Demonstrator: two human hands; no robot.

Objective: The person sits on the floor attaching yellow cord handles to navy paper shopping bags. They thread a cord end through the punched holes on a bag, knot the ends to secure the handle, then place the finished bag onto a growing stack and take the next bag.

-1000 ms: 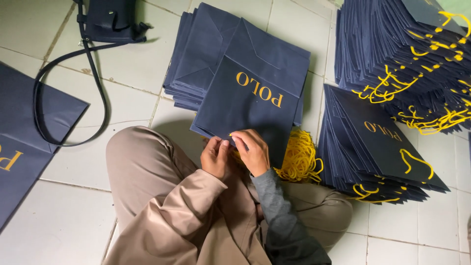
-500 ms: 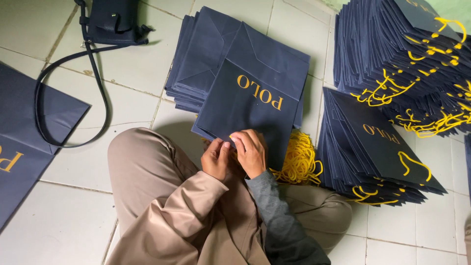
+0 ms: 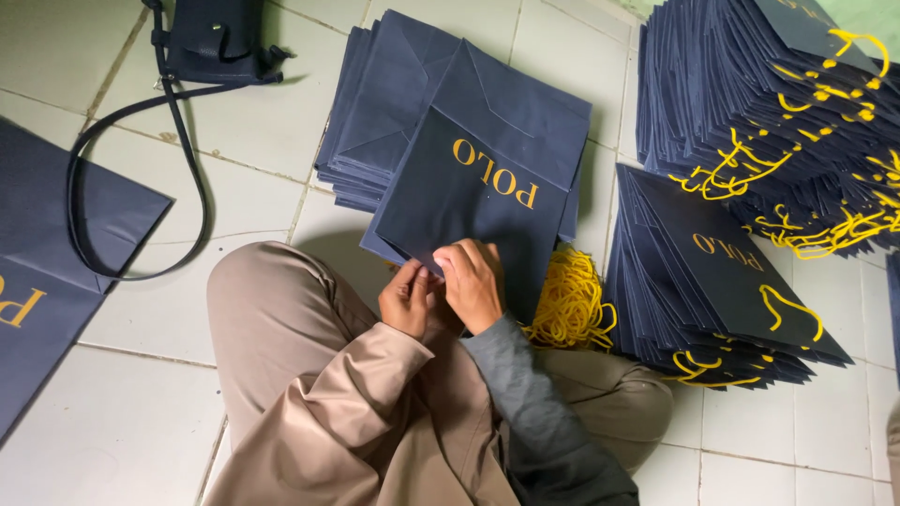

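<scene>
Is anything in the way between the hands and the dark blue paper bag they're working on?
Nothing visible is. The left hand and right hand are already on the near edge of the dark blue paper bag. The loose yellow cords lie off to the side, beside the right hand.

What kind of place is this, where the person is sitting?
Probably an informal workroom or a home floor used for assembling paper bags. The person sits on a white tiled floor, with stacks of navy bags around and a heap of yellow cord beside them.
</scene>
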